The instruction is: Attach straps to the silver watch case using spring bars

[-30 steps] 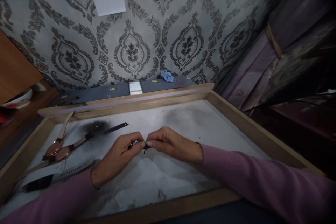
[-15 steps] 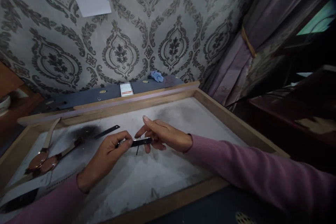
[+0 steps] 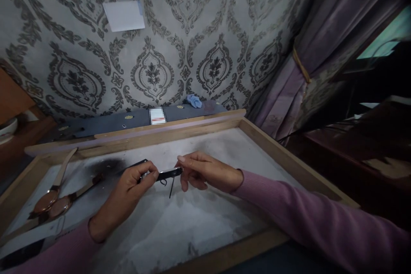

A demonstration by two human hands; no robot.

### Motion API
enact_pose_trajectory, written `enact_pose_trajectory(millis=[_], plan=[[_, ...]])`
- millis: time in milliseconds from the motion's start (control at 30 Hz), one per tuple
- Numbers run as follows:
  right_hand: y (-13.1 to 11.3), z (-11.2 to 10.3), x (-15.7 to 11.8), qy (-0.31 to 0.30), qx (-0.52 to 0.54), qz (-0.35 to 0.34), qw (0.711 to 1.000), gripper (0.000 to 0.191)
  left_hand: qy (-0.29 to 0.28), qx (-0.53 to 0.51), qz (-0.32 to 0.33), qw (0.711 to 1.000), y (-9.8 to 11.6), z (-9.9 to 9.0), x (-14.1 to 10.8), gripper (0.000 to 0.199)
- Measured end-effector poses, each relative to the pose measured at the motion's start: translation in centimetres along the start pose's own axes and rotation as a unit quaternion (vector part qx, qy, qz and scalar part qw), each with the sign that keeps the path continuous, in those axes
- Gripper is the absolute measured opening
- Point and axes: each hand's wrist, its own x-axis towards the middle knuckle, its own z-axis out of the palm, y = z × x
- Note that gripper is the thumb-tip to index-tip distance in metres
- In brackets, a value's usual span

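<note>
My left hand is closed around the left end of a slim black object with a shiny metal edge; its kind is unclear. My right hand is at the other end, thumb and index finger drawn together against it, the other fingers curled below. A thin dark strand and a small dark loop show beneath the object. Behind my left hand lies a dark flat strip, partly covered. To the left rest two wristwatches, one with a copper-coloured case, the other close beside it.
A shallow wooden-rimmed tray with a pale, smudged bottom lies under both hands. Beyond its far rim are a small white packet and a crumpled blue cloth. A purple curtain hangs at the right; a bowl stands far left.
My right thumb has come down toward the index finger at the object's end. The loop below the object now shows. The view has tilted slightly up.
</note>
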Motion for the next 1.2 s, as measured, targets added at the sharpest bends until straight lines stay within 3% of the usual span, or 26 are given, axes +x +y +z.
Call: enact_pose_trajectory(millis=[200, 333, 433, 667, 967, 1200], plan=[[-0.2, 0.0, -0.1, 0.021, -0.088, -0.037, 0.995, 0.051, -0.012, 0.020, 0.017, 1.000, 0.1, 0.2, -0.1, 0.030], [-0.4, 0.3, -0.4, 0.047, -0.225, -0.122, 0.966, 0.065, -0.043, 0.042, 0.036, 0.998, 0.3, 0.7, -0.2, 0.028], [-0.3, 0.6, -0.4, 0.029, -0.264, -0.135, 0.955, 0.070, -0.062, 0.044, 0.043, 0.996, 0.7, 1.1, -0.3, 0.027], [0.3, 0.6, -0.3, -0.118, -0.140, -0.034, 0.983, 0.056, -0.085, 0.042, 0.057, 0.994, 0.9, 1.3, -0.3, 0.029], [1.2, 0.7, -0.2, -0.162, -0.034, 0.001, 0.986, 0.046, -0.093, 0.064, 0.067, 0.991, 0.8, 1.4, -0.8, 0.029], [0.9, 0.8, -0.4, -0.139, -0.072, -0.051, 0.986, 0.045, -0.136, 0.043, 0.052, 0.988, 1.3, 0.5, -1.1, 0.023]])
